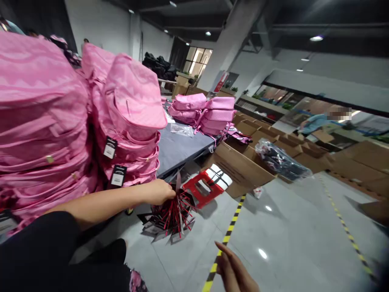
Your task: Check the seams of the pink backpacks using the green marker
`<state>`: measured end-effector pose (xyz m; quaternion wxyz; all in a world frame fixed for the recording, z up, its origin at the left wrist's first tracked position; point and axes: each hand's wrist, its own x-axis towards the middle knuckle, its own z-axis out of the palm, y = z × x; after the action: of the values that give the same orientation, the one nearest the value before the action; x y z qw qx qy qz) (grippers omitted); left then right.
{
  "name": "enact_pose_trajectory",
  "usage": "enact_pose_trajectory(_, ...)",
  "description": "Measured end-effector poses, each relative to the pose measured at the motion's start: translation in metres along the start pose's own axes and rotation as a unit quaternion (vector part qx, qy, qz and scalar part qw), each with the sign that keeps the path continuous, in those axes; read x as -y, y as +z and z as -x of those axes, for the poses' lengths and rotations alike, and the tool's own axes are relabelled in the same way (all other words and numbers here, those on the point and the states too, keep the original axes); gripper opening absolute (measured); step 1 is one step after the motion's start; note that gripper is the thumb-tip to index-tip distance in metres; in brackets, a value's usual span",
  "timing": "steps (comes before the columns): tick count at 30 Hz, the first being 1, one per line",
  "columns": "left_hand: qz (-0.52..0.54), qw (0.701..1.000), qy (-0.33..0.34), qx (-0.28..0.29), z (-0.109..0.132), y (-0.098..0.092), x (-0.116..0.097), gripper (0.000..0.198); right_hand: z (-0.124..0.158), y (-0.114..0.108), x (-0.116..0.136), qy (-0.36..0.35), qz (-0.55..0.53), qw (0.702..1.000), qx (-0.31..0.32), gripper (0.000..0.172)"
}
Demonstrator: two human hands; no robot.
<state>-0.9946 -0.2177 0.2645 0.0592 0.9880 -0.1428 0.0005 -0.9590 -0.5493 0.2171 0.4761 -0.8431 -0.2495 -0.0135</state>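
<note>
My left hand (158,191) grips the light, floppy hang tags (172,219) by their gathered strings, likely the surest hold, while my right hand (235,269) spreads empty.

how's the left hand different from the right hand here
The left hand is closed around a bundle of black hang tags with red strings; the right hand is open and holds nothing. The left hand reaches out beside the stacked pink fabric bags; the right hand sits low at the picture's bottom edge, partly cut off, over the glossy grey floor. Both are bare.
</note>
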Motion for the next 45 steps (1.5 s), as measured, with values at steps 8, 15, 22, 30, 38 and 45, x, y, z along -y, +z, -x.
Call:
enact_pose_trajectory(8, 0.102, 0.995, -0.014, 0.015, -0.178, 0.059, 0.074, 0.018, -0.139, 0.079, -0.023, -0.010, 0.059, 0.993, 0.098, 0.042)
enact_pose_trajectory(15, 0.165, 0.976, -0.138, 0.015, -0.268, 0.071, 0.151, 0.026, -0.277, 0.106, -0.063, 0.080, 0.006, 0.991, 0.106, 0.044)
enact_pose_trajectory(22, 0.177, 0.933, -0.313, 0.009, -0.333, 0.079, 0.207, 0.020, -0.444, 0.181, -0.125, 0.018, -0.116, 0.963, 0.243, 0.054)
enact_pose_trajectory(30, 0.152, 0.818, -0.554, -0.007, -0.366, 0.052, 0.234, 0.017, -0.558, 0.254, -0.137, -0.079, -0.229, 0.861, 0.447, 0.042)
enact_pose_trajectory(38, 0.145, 0.705, -0.694, -0.001, -0.341, 0.053, 0.268, 0.021, -0.598, 0.319, -0.110, -0.169, -0.227, 0.783, 0.553, 0.030)
enact_pose_trajectory(45, 0.171, 0.577, -0.798, 0.035, -0.301, 0.068, 0.370, 0.038, -0.665, 0.339, -0.096, -0.171, -0.193, 0.815, 0.518, 0.034)
